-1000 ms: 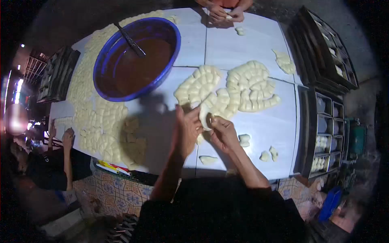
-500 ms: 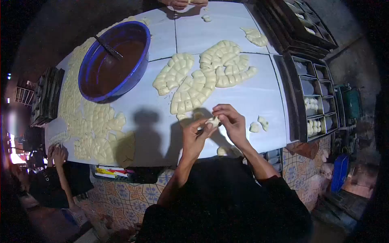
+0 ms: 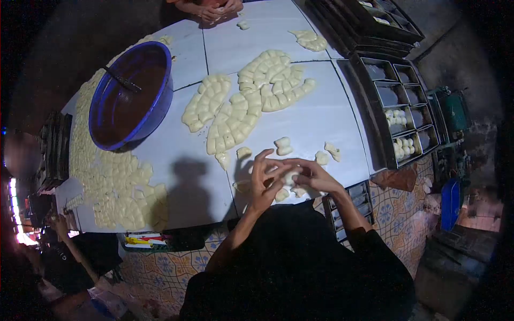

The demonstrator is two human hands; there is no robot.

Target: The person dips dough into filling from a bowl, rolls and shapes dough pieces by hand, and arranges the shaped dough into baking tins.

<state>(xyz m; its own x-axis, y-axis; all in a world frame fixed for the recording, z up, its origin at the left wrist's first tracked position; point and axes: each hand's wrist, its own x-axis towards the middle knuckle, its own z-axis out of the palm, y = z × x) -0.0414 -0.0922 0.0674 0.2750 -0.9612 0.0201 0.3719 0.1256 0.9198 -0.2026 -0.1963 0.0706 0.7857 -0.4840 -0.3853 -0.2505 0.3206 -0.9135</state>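
Observation:
Close to the table's near edge, a small pale piece of dough (image 3: 290,178) sits between my two hands, partly covered by fingers. My left hand (image 3: 264,182) has its thumb and fingertips around the left side of it, index finger raised. Curled over the right side are the fingers of my right hand (image 3: 315,177). Just below lie loose dough bits (image 3: 281,195). Beyond my fingers rests a rounded, shaped dough piece (image 3: 284,146), with a cut dough lump (image 3: 322,158) to its right. A larger sheet of scored dough (image 3: 233,123) spreads farther out.
A blue basin (image 3: 166,88) of brown filling with a spoon stands at left, beside more scored dough (image 3: 126,166). Black baking pans (image 3: 383,80), some holding dough balls, line the right side. Another person's hands (image 3: 214,12) work at the far edge; another person is at left.
The view has shifted, so the table contents sit farther left. A shaped dough piece now lies beyond my hands. My left fingers have spread, and my hands have come lower over the near dough bits.

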